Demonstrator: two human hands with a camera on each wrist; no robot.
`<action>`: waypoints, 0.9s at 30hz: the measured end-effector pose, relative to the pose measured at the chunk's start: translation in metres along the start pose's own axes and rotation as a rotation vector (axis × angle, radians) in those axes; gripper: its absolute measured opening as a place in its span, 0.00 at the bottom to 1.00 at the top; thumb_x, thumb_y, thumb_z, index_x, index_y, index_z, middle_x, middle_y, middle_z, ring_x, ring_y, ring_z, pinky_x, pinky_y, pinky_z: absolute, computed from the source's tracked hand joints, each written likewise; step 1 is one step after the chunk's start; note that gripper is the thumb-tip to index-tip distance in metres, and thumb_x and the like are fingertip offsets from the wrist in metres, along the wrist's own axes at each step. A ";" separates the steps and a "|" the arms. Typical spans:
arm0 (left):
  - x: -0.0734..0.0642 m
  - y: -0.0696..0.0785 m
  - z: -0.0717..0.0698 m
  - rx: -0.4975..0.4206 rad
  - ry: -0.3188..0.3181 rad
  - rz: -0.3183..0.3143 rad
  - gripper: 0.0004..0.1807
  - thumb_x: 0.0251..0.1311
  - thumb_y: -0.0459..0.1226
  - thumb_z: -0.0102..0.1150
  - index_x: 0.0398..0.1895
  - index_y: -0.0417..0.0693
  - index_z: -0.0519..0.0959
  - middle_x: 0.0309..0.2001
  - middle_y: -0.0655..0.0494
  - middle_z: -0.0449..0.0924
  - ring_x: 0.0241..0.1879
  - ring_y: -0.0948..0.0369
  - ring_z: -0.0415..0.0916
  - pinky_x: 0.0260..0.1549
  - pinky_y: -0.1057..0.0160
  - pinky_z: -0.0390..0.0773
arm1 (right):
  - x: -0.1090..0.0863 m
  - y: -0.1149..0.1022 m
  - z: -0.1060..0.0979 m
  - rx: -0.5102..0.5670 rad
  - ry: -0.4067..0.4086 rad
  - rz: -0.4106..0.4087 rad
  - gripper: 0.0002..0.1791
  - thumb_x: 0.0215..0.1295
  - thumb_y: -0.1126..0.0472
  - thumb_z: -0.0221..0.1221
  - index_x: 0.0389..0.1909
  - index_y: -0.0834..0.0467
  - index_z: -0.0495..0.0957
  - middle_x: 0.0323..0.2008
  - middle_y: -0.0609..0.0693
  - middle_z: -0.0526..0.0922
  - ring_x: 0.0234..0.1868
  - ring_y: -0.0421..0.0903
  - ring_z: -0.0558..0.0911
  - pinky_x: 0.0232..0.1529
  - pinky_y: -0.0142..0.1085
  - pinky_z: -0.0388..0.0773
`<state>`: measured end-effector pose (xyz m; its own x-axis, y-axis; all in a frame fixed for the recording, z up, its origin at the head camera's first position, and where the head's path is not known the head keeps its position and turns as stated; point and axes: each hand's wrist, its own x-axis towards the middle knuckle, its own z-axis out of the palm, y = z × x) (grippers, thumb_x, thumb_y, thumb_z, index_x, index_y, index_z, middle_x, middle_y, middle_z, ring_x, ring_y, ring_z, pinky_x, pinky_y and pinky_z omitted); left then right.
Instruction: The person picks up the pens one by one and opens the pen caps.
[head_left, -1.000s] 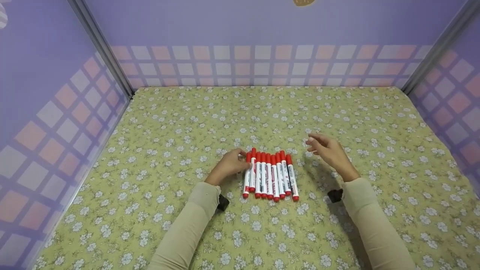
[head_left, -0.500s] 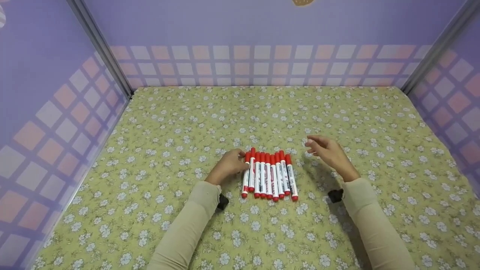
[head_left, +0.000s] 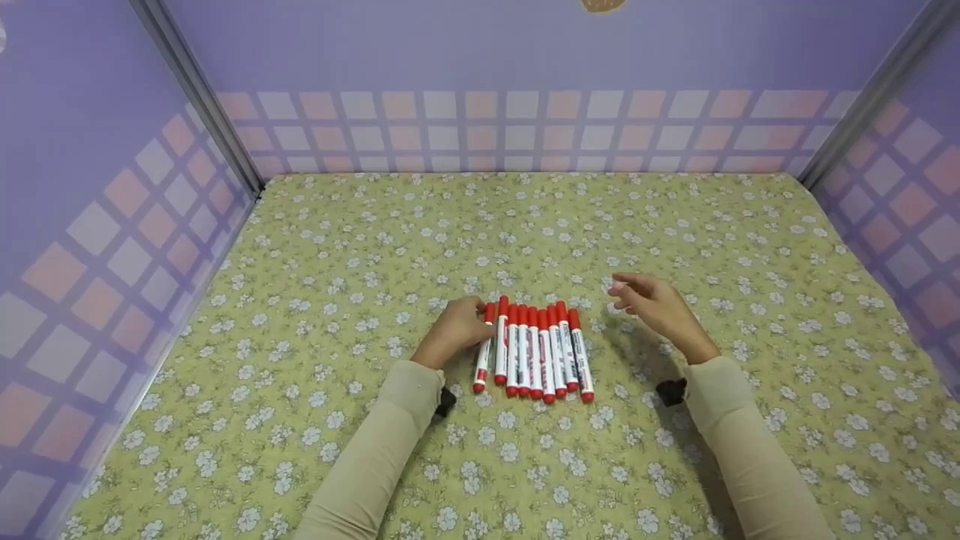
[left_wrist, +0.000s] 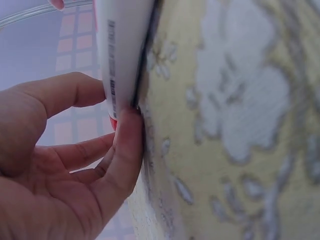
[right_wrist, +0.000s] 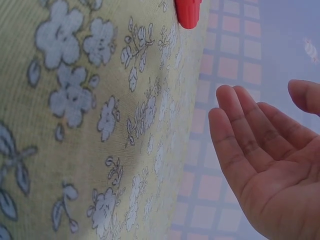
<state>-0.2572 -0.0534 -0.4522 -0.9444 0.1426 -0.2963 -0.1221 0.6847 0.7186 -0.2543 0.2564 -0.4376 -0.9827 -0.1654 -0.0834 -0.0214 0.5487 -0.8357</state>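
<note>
Several white markers with red caps (head_left: 534, 349) lie side by side in a row on the cloth, caps pointing away from me. At the row's left end, my left hand (head_left: 454, 331) pinches the outermost marker (head_left: 481, 369) near its cap. That marker is slanted and a small gap parts it from its neighbour. In the left wrist view, thumb and fingers meet the sides of the white barrel (left_wrist: 122, 47). My right hand (head_left: 661, 309) hovers to the right of the row, holding nothing. Its fingers are loosely bent, and a red cap (right_wrist: 188, 12) shows beyond it in the right wrist view.
A yellow-green floral cloth (head_left: 360, 247) covers the table. Purple panels with pink and white squares (head_left: 525, 131) stand at the back and both sides, joined by grey corner posts (head_left: 199, 94).
The leftmost marker has shifted left and tilted in my left hand, coming apart from the row. My right hand has stayed nearly still.
</note>
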 end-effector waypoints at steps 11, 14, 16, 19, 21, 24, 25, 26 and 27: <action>0.003 -0.004 -0.005 -0.063 -0.042 -0.025 0.26 0.57 0.38 0.62 0.59 0.39 0.72 0.53 0.44 0.77 0.45 0.55 0.77 0.41 0.57 0.78 | -0.003 -0.001 0.000 -0.022 -0.017 -0.006 0.30 0.74 0.48 0.48 0.69 0.59 0.64 0.58 0.63 0.77 0.52 0.58 0.80 0.55 0.53 0.75; 0.003 -0.006 -0.007 -0.093 -0.060 -0.034 0.26 0.57 0.37 0.62 0.59 0.40 0.72 0.55 0.44 0.76 0.45 0.55 0.77 0.41 0.58 0.78 | -0.002 -0.003 0.000 -0.023 -0.024 -0.010 0.30 0.74 0.48 0.48 0.69 0.60 0.63 0.58 0.63 0.77 0.52 0.58 0.80 0.55 0.54 0.74; 0.004 -0.008 -0.008 -0.113 -0.068 -0.033 0.26 0.56 0.37 0.62 0.59 0.40 0.72 0.54 0.44 0.76 0.43 0.56 0.77 0.38 0.59 0.78 | -0.002 -0.003 0.000 -0.027 -0.028 -0.016 0.29 0.74 0.48 0.48 0.69 0.60 0.63 0.57 0.63 0.77 0.52 0.58 0.80 0.55 0.54 0.74; 0.004 -0.010 -0.010 -0.161 -0.081 -0.011 0.25 0.56 0.35 0.61 0.59 0.39 0.72 0.52 0.44 0.77 0.38 0.58 0.77 0.34 0.61 0.78 | -0.001 -0.003 0.000 -0.025 -0.037 -0.029 0.28 0.74 0.50 0.48 0.69 0.61 0.63 0.57 0.64 0.77 0.52 0.58 0.80 0.55 0.53 0.75; 0.004 -0.011 -0.011 -0.186 -0.083 -0.001 0.25 0.55 0.34 0.59 0.59 0.40 0.73 0.50 0.45 0.78 0.35 0.59 0.76 0.31 0.63 0.77 | 0.000 -0.002 0.000 -0.023 -0.045 -0.037 0.28 0.74 0.51 0.48 0.69 0.61 0.63 0.57 0.64 0.77 0.52 0.58 0.80 0.55 0.53 0.75; 0.003 -0.011 -0.014 -0.213 -0.082 0.000 0.25 0.56 0.34 0.58 0.60 0.41 0.72 0.48 0.46 0.78 0.34 0.60 0.76 0.30 0.64 0.76 | 0.001 -0.002 0.000 -0.025 -0.054 -0.045 0.28 0.75 0.52 0.47 0.70 0.62 0.62 0.57 0.64 0.77 0.52 0.59 0.79 0.55 0.53 0.75; 0.003 -0.010 -0.015 -0.214 -0.078 -0.008 0.25 0.56 0.34 0.58 0.60 0.41 0.72 0.48 0.46 0.78 0.35 0.60 0.76 0.31 0.64 0.76 | 0.001 -0.002 0.000 -0.029 -0.054 -0.045 0.28 0.75 0.52 0.47 0.70 0.62 0.62 0.57 0.64 0.77 0.52 0.59 0.79 0.55 0.53 0.75; 0.003 -0.010 -0.016 -0.209 -0.074 -0.015 0.25 0.57 0.34 0.58 0.60 0.42 0.72 0.49 0.46 0.78 0.36 0.60 0.76 0.32 0.63 0.76 | 0.001 -0.002 0.000 -0.032 -0.054 -0.044 0.28 0.75 0.52 0.47 0.70 0.62 0.62 0.57 0.64 0.77 0.52 0.58 0.79 0.55 0.53 0.75; 0.003 -0.009 -0.016 -0.203 -0.070 -0.018 0.25 0.57 0.35 0.58 0.60 0.42 0.72 0.49 0.47 0.78 0.37 0.60 0.76 0.33 0.63 0.76 | 0.000 -0.003 0.000 -0.035 -0.055 -0.041 0.28 0.75 0.52 0.47 0.70 0.61 0.62 0.57 0.64 0.77 0.53 0.58 0.79 0.55 0.53 0.75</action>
<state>-0.2643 -0.0708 -0.4494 -0.9187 0.1860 -0.3485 -0.2047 0.5304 0.8227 -0.2548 0.2550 -0.4353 -0.9694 -0.2320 -0.0800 -0.0685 0.5689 -0.8195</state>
